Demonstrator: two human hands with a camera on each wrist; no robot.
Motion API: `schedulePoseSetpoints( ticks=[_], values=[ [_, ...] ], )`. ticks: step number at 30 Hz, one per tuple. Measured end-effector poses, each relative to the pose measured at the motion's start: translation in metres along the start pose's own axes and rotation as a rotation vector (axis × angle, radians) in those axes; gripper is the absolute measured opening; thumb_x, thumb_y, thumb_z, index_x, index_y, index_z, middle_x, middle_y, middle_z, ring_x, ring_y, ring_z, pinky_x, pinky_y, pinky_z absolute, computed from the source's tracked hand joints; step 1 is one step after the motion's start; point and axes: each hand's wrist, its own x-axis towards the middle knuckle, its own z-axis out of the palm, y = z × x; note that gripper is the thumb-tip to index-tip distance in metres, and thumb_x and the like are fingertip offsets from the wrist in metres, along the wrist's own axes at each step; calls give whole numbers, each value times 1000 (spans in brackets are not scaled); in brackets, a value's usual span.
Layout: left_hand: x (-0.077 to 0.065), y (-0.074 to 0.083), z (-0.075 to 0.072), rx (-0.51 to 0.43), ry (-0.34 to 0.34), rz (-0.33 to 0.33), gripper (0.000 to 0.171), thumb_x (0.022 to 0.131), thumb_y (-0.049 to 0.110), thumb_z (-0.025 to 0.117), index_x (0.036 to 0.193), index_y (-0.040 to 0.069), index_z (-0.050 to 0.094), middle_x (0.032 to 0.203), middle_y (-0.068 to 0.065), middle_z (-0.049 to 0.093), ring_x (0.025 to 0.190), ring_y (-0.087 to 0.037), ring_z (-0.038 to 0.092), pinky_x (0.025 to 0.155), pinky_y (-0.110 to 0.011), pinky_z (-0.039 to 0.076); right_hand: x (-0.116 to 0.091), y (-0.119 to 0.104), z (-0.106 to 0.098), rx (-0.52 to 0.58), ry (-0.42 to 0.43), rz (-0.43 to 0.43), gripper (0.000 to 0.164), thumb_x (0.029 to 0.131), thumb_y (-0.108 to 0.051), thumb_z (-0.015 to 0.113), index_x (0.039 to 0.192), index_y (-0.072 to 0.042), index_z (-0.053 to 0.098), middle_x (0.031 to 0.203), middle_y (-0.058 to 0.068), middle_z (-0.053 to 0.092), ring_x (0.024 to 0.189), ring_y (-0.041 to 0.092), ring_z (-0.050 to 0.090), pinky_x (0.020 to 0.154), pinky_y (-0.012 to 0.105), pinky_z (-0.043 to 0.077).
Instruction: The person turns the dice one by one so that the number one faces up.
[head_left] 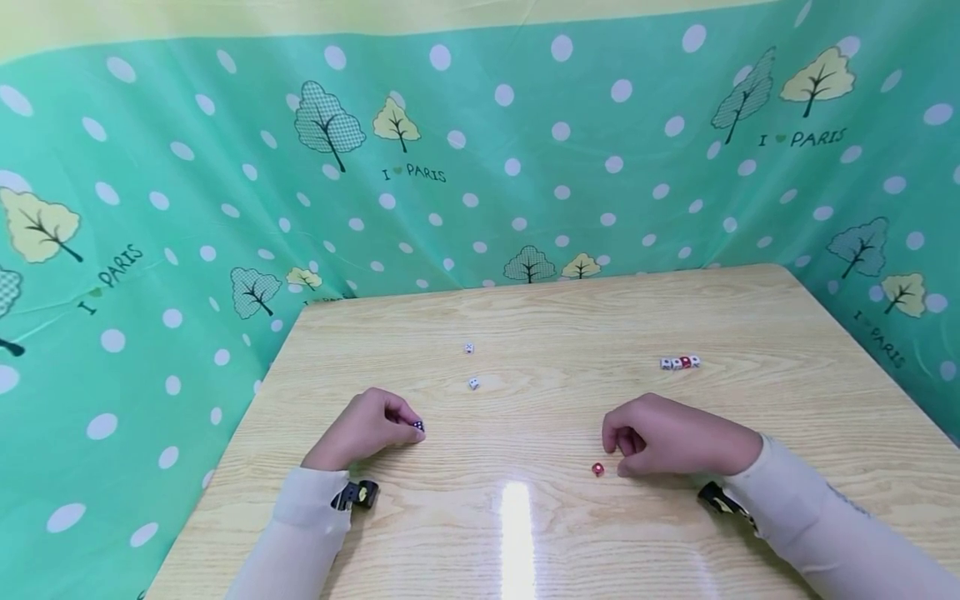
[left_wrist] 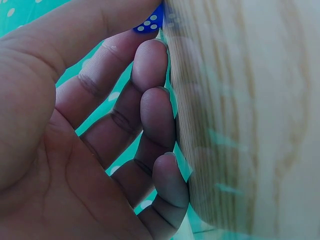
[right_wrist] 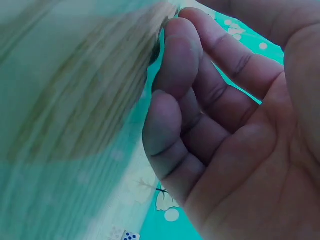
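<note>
Table edges, head view: the pale wooden table had its far edge before the green dotted cloth; its left edge ran slanting, not far from the left sleeve.
Middle room, head view: the two hands were well apart, and a wide stretch of wood lay between them, with a bright light strip at the lower part.
Dice beyond, head view: the nearer white die and the farther white die lay separately, past the left hand and to its right; the row of four dice, three white and one red, lay beyond the right hand.
Left grip, head view: thumb and forefinger pinched the blue die.
Right fingers, head view: they were loosely bent, the thumb a little apart; the red die lay on the wood just beside the fingertips, not touched.
Left wrist view: the blue die was between thumb and forefinger, close at the wood; whether it touched, I could not tell. The other fingers were curled.
Right wrist view: the fingers curved near the wood, and the thumb tip was out of sight.
</note>
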Motion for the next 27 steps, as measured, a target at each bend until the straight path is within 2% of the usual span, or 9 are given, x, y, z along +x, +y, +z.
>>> schedulePoseSetpoints(
  ticks=[3, 7, 11, 14, 21, 27],
  values=[
    [0, -1, 0, 6, 3, 6, 11, 79, 24, 90, 81, 23, 79, 84, 5, 74, 77, -16, 62, 68, -32, 49, 2, -3, 3, -15, 11, -7, 21, 84, -12, 82, 91, -27, 69, 74, -14, 59, 68, 1, 53, 67, 22, 48],
    [0, 0, 0, 7, 1, 8, 11, 80, 24, 90, 81, 24, 79, 84, 6, 74, 77, -16, 62, 69, -32, 49, 5, -11, 10, -39, 53, -71, 18, 87, -15, 80, 91, -29, 70, 77, -14, 61, 70, 4, 56, 66, 21, 49],
    [0, 1, 0, 4, -2, 6, 11, 80, 24, 90, 81, 24, 79, 84, 6, 74, 77, -16, 62, 69, -32, 49, 6, -18, 15, -108, 100, -143, 19, 87, -14, 80, 88, -30, 71, 79, -16, 60, 71, 4, 56, 66, 20, 48],
    [0, 1, -1, 2, -3, 6, 11, 80, 25, 90, 81, 24, 79, 84, 6, 74, 77, -16, 62, 69, -31, 49, 6, -19, 17, -171, 124, -162, 22, 87, -11, 80, 86, -31, 71, 78, -19, 57, 71, 1, 54, 66, 19, 47],
    [0, 0, 0, -1, -6, 3, 12, 80, 25, 90, 81, 23, 79, 84, 5, 74, 77, -16, 62, 69, -32, 49, 6, -18, 16, -216, 148, -113, 20, 88, -14, 79, 84, -32, 73, 77, -21, 56, 69, 0, 55, 66, 19, 48],
    [0, -1, 1, 2, 1, 2, 12, 80, 24, 90, 81, 23, 79, 84, 5, 74, 77, -16, 61, 68, -32, 49, 5, -11, 7, -260, 197, -51, 18, 87, -12, 80, 85, -29, 73, 75, -21, 54, 67, -1, 51, 65, 21, 47]
  ],
)
